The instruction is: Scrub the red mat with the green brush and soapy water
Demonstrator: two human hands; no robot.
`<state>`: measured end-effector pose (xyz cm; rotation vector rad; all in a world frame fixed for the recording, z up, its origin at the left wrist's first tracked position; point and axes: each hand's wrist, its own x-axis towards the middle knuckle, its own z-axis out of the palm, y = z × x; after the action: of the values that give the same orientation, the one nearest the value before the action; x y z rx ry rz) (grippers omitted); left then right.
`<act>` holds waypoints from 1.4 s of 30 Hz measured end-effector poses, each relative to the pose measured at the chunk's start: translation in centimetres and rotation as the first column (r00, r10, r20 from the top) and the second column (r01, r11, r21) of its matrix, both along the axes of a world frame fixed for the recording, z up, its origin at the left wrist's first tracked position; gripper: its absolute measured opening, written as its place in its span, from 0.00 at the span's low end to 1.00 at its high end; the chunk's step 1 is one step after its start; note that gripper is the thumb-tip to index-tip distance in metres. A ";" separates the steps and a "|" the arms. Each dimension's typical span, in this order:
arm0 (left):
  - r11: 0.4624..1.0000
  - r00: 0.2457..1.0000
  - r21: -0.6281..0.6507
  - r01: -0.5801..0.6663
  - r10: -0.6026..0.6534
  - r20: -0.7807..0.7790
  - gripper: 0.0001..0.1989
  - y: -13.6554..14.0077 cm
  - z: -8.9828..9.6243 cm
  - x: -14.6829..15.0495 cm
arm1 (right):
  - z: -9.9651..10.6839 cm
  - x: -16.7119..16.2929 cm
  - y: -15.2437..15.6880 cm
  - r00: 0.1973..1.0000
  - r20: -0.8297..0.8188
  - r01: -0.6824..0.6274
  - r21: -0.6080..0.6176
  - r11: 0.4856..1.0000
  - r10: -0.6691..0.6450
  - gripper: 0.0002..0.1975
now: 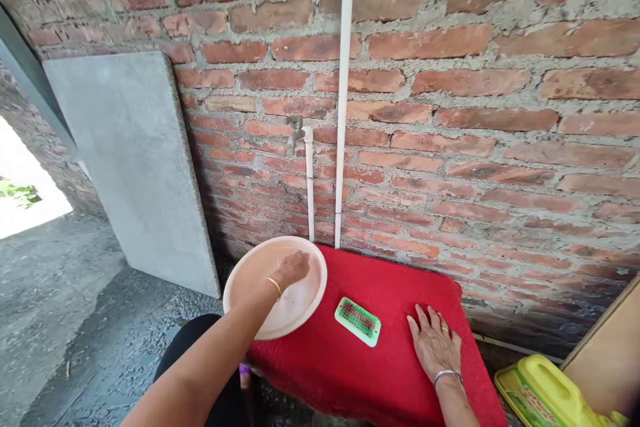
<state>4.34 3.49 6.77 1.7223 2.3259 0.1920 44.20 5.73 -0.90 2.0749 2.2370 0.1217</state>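
My left hand [294, 268] reaches into a pale plastic basin [245, 267] at the left end of the red cloth. Its fingers are curled down and closed, and whatever they hold is hidden under the hand. A yellow bangle circles that wrist. On the red cloth [395, 280], my right hand [436, 341] lies flat with its fingers spread, wearing a ring and a silver bracelet. Between the two hands rests a green scrubbing brush [358, 321], bristles facing up, dark reddish bits among them.
Behind the cloth rises a brick wall [425, 100] with a tap [295, 132] on a short white pipe and a taller white pipe [345, 80]. A grey slab [130, 167] leans at left above wet concrete floor [120, 333]. A yellow jug [545, 393] stands at lower right.
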 end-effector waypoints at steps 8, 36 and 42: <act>0.972 0.449 0.030 -0.235 0.081 0.890 0.08 3.0 4.9 7.6 | 0.0 -0.1 -0.1 0.997 -0.082 -0.014 0.009 1.000 0.014 0.29; 0.964 0.934 0.190 0.186 -0.113 -0.340 0.29 -2.6 -7.3 14.0 | 0.0 -0.3 -0.6 0.964 -0.263 -0.020 0.059 0.998 0.035 0.28; 0.975 0.962 0.221 -0.001 0.061 -0.267 0.25 3.5 -6.1 19.1 | -0.1 0.0 -0.5 0.967 -0.254 -0.019 0.082 0.996 0.039 0.27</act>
<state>23.45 7.00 0.72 1.9234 2.6154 0.2392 44.16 5.21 -0.97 2.2118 2.4451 -0.0602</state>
